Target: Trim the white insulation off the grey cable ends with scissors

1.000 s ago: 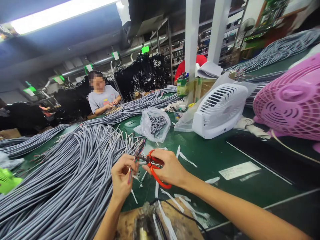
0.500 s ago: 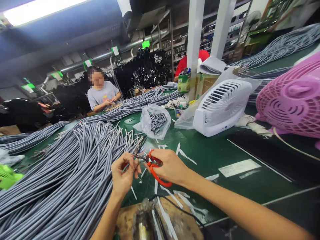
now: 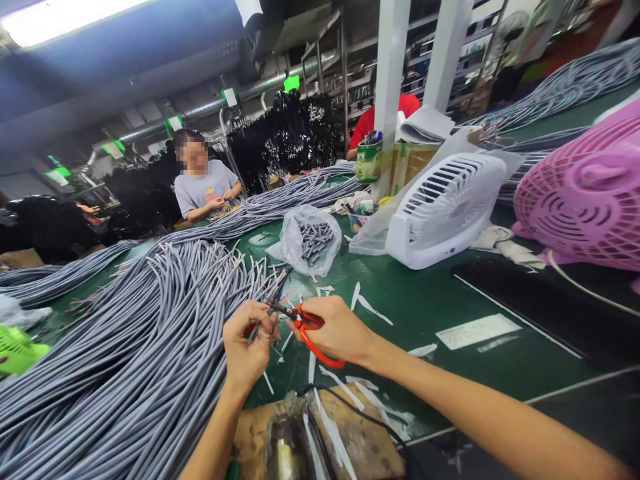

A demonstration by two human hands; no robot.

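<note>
My right hand [image 3: 334, 327] is closed round the red handles of a pair of scissors [image 3: 311, 339]. The dark blades point left and reach the fingertips of my left hand. My left hand [image 3: 249, 343] is closed in a pinch on thin coloured wires [image 3: 254, 331], one of them green; fine pale strands stick out by the fingers. Left of my hands lies a large spread of grey cables [image 3: 150, 347], their stripped ends pointing towards the bag. Beyond my hands, a clear plastic bag [image 3: 320, 257] holds several short grey pieces [image 3: 315, 239].
White strips [image 3: 373, 310] litter the green table [image 3: 400, 300]. In front stands a stained wooden board [image 3: 370, 433] with a metal device [image 3: 285, 443] and black cord. On the right are a white fan [image 3: 445, 210] and a pink fan [image 3: 585, 190]. A person [image 3: 205, 187] sits across the table.
The scissor blades appear slightly more closed and the red handles nearer together. Both hands stay in almost the same place; the wires at my left fingers have shifted slightly.
</note>
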